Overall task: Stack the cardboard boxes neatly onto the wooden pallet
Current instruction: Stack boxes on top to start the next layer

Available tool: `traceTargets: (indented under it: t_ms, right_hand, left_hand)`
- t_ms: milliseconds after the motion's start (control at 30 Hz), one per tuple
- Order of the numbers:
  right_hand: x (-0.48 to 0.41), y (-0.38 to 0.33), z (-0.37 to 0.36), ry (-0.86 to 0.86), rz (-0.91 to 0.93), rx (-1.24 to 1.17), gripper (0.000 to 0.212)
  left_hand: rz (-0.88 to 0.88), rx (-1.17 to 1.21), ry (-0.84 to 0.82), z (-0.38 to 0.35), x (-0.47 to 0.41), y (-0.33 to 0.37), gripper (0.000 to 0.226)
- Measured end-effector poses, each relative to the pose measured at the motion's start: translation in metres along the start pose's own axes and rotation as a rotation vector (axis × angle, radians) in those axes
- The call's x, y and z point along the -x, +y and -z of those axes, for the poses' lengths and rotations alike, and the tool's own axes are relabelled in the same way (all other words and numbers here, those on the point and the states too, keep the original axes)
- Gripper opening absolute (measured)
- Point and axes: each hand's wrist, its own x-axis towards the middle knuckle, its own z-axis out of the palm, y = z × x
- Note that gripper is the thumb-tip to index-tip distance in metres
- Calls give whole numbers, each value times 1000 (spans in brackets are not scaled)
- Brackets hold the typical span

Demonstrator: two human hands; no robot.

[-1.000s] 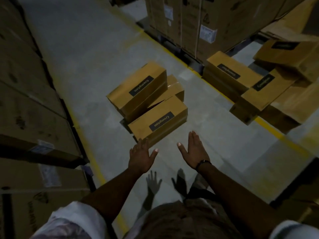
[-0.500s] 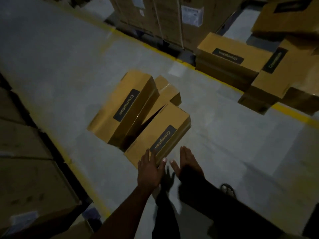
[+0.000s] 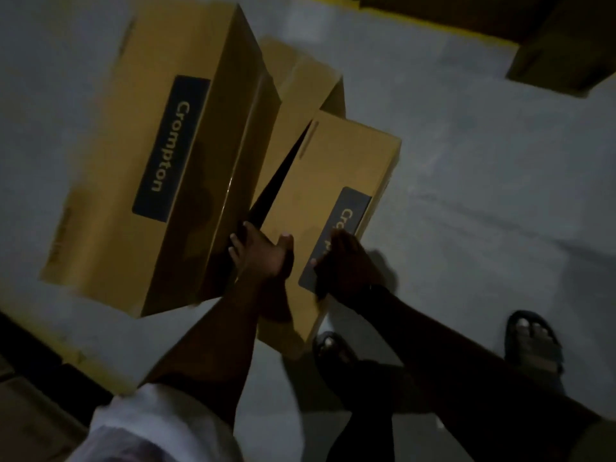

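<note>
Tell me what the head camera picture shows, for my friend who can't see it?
A person bends over cardboard boxes on a dim grey floor, the left hand and right hand on the near end of the smaller box. A bigger box labelled Crompton lies alongside, and sandalled feet show below.

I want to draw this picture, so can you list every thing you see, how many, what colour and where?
Rectangular brown cardboard boxes with dark Crompton labels: three; big one left, smaller one right, one wedged behind between them.
Dark cardboard box: one, top right corner.
Grey concrete floor: one, all around.
Yellow floor line: one, top right.
Dark sandals: two, bottom right.
White sleeve: one, bottom left.
Left hand: on smaller box's near end.
Right hand: on its label.
</note>
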Motion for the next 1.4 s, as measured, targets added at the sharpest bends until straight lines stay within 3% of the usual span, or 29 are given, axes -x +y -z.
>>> traceTargets:
  t_ms: [67,200,300,433,567,633,733,833,933,1133,1233,1400]
  right_hand:
    - [-2,-2,0,47,-22,9,97]
    - [20,-9,8,152,-68,-22,67]
    - [40,-3,10,316,-213,-211,67]
    - [51,28,17,468,-499,-387,86]
    - [54,77,8,492,-582,-471,102]
    - [59,100,3,445,-578,-459,99]
    - [66,127,6,374,-602,-536,99]
    - [80,139,17,349,-605,-462,110]
    - [118,136,50,367,-603,-330,113]
    - [241,97,186,331,-574,-88,112]
    - [308,95,258,360,-601,-39,120]
    - [406,100,364,464,-652,-22,110]
  left_hand:
    - [18,-9,-29,-3,1,4,91]
    - [-265,170,43,-9,46,8,46]
    - [-258,396,-157,-25,69,14,28]
    - [-510,35,-87,-67,47,27,61]
    - [-349,-111,-106,-95,22,33,98]
    - [-287,-134,-127,-108,6,32,122]
    - [-242,29,-405,-114,-10,39,143]
    - [-289,113,-431,-113,20,53,137]
    - [-451,-32,-392,-97,78,75,148]
    - [-653,-386,-189,-49,233,161,145]
    - [-678,-444,-233,-19,315,221,143]
    - [-749,-434,-114,19,450,302,133]
